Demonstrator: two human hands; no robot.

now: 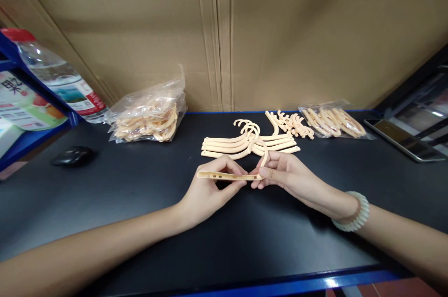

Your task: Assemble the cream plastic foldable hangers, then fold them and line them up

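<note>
Above the front half of the black table, my left hand point(210, 189) pinches a cream plastic hanger arm point(224, 176) near its inner end. My right hand point(285, 173) is closed on a curved hanger hook point(265, 152), with the thumb at the point where hook and arm meet. Whether the two parts are locked together is hidden by my fingers. Just beyond my hands lie several cream hangers point(227, 145) stacked side by side, hooks pointing away from me. Behind them to the right is a pile of loose hooks point(294, 124).
A clear bag of hanger parts point(150, 117) stands at the back left, and a flatter bag point(334, 122) lies back right. A phone point(406, 138) rests at the right. On the left are a black mouse point(73, 156) and a tilted water bottle point(59, 77). Cardboard point(297, 31) walls the back.
</note>
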